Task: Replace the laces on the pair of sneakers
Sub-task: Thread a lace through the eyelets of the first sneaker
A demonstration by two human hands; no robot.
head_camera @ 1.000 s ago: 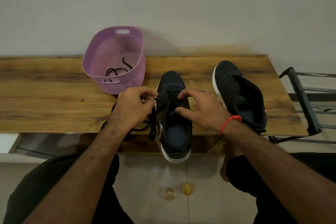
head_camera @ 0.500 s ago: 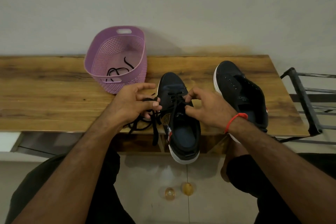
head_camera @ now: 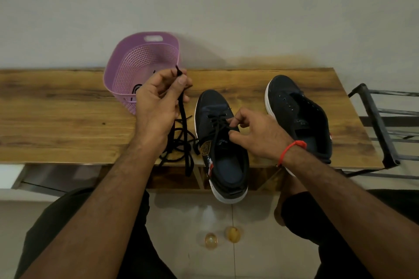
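The black lace (head_camera: 184,120) runs up from the near sneaker (head_camera: 223,145), toe pointing away, to the left hand (head_camera: 158,102), which pinches its tip high and left of the eyelets. The right hand (head_camera: 254,136) pinches the crossed lace at the eyelets, nearer them. Two sneakers; the far sneaker (head_camera: 299,115) unlaced; one purple basket (head_camera: 127,68).

Dim, warm indoor light. A soft shadow falls on the wall (head_camera: 204,7) right of the basket (head_camera: 127,68). Frame edges bend outward; fine detail looks slightly soft.
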